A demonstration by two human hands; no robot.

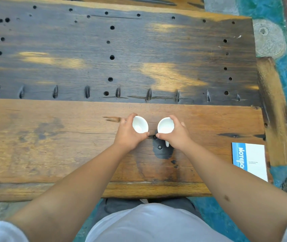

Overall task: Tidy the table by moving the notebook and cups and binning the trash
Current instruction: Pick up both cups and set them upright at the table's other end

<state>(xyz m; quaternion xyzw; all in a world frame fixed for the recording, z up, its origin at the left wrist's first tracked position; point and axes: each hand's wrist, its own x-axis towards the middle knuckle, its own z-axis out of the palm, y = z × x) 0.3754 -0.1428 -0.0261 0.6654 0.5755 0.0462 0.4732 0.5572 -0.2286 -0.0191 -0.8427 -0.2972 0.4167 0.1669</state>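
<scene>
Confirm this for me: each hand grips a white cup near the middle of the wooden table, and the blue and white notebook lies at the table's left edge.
Not quite. The head view shows the notebook at the right edge of the table, not the left. The rest holds: the left hand grips one white cup and the right hand the other cup, near the middle.

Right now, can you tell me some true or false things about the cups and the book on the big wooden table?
1. Each of the hands holds a small white cup. True: the left hand grips the left white cup and the right hand grips the right white cup.
2. The two cups are stacked together. False: they are side by side with a gap between them.
3. The blue and white notebook lies at the right edge of the wooden table. True.
4. A hand rests on the notebook. False: neither hand touches it.
5. The cups are full of dark coffee. False: their insides look white.
</scene>
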